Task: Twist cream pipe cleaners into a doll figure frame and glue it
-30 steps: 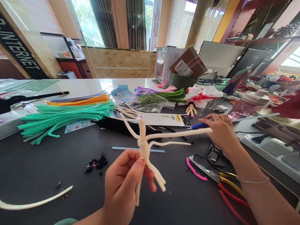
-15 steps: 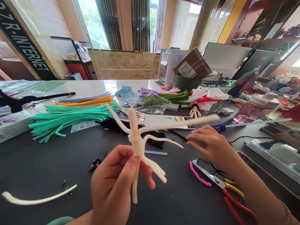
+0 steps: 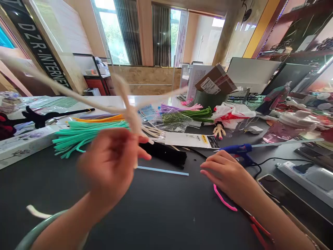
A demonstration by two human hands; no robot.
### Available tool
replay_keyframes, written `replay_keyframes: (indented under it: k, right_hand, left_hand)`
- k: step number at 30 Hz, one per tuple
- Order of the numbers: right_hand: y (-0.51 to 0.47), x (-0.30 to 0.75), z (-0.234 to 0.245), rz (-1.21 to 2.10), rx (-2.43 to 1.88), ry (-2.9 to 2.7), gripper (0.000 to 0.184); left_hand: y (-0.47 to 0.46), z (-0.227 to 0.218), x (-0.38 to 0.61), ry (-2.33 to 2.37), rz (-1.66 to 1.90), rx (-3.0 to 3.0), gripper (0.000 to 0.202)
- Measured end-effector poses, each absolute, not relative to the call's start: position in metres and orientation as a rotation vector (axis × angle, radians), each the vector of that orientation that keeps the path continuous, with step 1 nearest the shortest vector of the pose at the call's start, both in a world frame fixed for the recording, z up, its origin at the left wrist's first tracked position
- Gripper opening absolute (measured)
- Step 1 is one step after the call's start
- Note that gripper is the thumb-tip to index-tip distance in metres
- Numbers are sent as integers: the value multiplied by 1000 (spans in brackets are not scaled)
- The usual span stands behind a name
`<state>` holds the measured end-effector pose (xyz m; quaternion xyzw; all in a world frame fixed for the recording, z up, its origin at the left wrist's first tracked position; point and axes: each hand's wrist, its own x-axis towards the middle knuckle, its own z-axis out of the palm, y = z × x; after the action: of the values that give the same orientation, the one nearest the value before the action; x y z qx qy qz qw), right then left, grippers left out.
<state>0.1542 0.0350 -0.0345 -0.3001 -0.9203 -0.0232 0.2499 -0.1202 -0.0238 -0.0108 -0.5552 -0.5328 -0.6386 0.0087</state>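
**Holding up a white pipe-cleaner figure (image 3: 131, 116) in the left hand (image 3: 109, 163)!**

Clamping the figure between blurred fingers, above the black table (image 3: 52, 198) and in front of a teal pipe-cleaner bundle (image 3: 78, 140); resting the right hand (image 3: 226, 177) open and empty, fingers slightly apart, just beside a blue glue gun (image 3: 238, 150) and a pink pipe cleaner (image 3: 222, 198); showing a pale blue strip (image 3: 162, 170) lying between both hands, just below a black pipe-cleaner bundle (image 3: 163, 154).
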Motion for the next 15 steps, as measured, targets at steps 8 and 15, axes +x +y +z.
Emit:
replay_keyframes:
  k: [8,15]
  right_hand:
    - [-35,113,-33,858,-831,-2661,6]
    - [-26,113,-60,377,-753,-2646,12]
  left_hand:
    - [-34,-34,-72,-1833,-257,-2496,13]
    - [-49,-65,-65,-1856,-138,-2639,18]
